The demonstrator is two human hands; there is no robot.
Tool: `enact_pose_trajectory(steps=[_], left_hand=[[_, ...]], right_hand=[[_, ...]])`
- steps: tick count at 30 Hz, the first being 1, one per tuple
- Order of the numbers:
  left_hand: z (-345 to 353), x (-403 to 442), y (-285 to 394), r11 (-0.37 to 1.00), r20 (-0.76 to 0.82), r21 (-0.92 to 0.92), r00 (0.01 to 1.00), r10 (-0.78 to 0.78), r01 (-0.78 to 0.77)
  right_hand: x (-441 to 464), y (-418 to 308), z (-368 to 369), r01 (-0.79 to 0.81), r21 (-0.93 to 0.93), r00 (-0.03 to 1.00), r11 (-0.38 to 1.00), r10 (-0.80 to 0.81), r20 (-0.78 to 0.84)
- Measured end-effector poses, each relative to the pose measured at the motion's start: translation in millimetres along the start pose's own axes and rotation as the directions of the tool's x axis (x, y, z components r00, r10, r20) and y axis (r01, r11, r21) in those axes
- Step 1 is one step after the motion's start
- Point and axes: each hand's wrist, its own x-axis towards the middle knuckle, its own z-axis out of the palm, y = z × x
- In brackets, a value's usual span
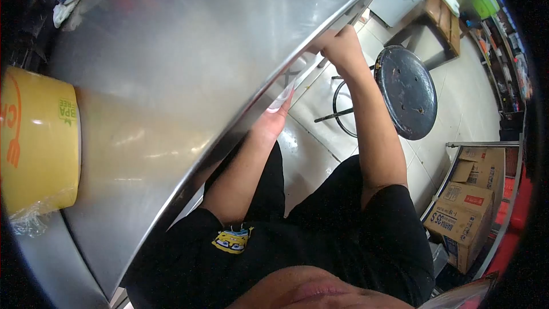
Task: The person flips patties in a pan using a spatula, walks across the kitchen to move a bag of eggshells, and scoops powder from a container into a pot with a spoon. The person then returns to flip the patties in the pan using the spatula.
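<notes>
Below the edge of a steel table [154, 74], my left hand [273, 121] is against a thin white item [281, 100], with one finger raised along its side. The other fingers are mostly hidden by the item and the table edge. Further up along the same edge, my right hand [343, 48] is closed, its fingertips out of sight behind the edge. What it grips cannot be made out. The white item extends under the edge between both hands.
A round black stool [406, 91] stands right of my right forearm. A yellow tub [40, 143] sits on the left of the tabletop. Cardboard boxes [460, 217] lie on a rack at the right. A wooden bench [440, 20] is at the upper right.
</notes>
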Motion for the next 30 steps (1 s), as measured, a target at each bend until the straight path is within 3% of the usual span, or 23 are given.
enact_pose_trajectory(steps=[2, 3, 8, 10, 12, 14, 15, 18, 22, 24, 26, 28, 30], left_hand=[[-4.5, 4.5, 1.1, 0.999, -0.011, 0.044, 1.0, 0.029, -0.028], [-3.1, 4.7, 0.1, 0.999, -0.005, 0.048, 1.0, 0.025, -0.025], [-3.5, 8.4, 3.7, 0.994, 0.008, 0.092, 0.999, 0.053, -0.053], [-1.1, 8.3, 4.8, 0.997, 0.0, 0.072, 0.999, 0.042, -0.042], [-2.3, 9.2, 5.2, 0.998, -0.001, 0.044, 0.999, 0.037, -0.037], [-2.9, 9.8, 5.8, 0.999, 0.089, 0.034, 0.996, -0.007, 0.004], [-1.7, 9.7, 4.0, 1.0, 0.094, 0.025, 0.996, 0.01, -0.012], [6.7, 0.8, -1.6, 0.991, 0.007, 0.103, 0.996, 0.088, -0.088], [0.7, 7.6, 1.6, 0.995, -0.002, 0.093, 0.999, 0.042, -0.042], [-6.5, 12.1, 3.6, 1.0, 0.048, 0.022, 0.999, 0.008, -0.009], [-8.1, 12.9, 4.8, 1.0, 0.067, 0.004, 0.998, 0.0, 0.0], [-7.4, 13.6, 4.9, 1.0, 0.095, -0.019, 0.996, -0.005, 0.007], [-8.1, 13.5, 4.4, 1.0, 0.08, 0.02, 0.997, 0.021, -0.022]], right_hand=[[30.1, 33.2, 8.5, 0.136, -0.286, 0.947, 0.949, -0.209, -0.245], [33.8, 41.4, 12.5, 0.276, -0.362, 0.858, 0.89, -0.398, -0.324], [12.3, 7.0, 9.4, 0.313, -0.361, 0.851, 0.878, -0.428, -0.304], [-0.2, -13.0, 5.6, 0.243, -0.313, 0.951, 0.918, -0.289, -0.108], [-6.3, -8.3, 7.1, 0.3, -0.346, 0.947, 0.889, -0.321, -0.002], [-13.0, 0.6, 21.7, 0.613, -0.38, 0.789, 0.693, -0.563, 0.246], [-10.7, 16.2, 34.7, 0.622, -0.342, 0.783, 0.704, -0.553, 0.285], [-16.1, 23.8, 46.2, 0.523, -0.245, 0.846, 0.816, -0.464, 0.263], [-10.0, 17.5, 30.1, 0.449, -0.208, 0.886, 0.869, -0.403, 0.228], [-22.9, -17.7, 11.3, 0.167, -0.309, 0.979, 0.936, -0.121, 0.163], [-10.2, -10.8, 5.9, 0.147, -0.27, 0.981, 0.952, -0.106, 0.16], [4.1, -2.0, 7.9, 0.175, -0.016, 0.985, 0.984, -0.175, 0.012], [9.6, -6.0, 11.9, 0.124, -0.059, 0.989, 0.991, -0.128, -0.076]])
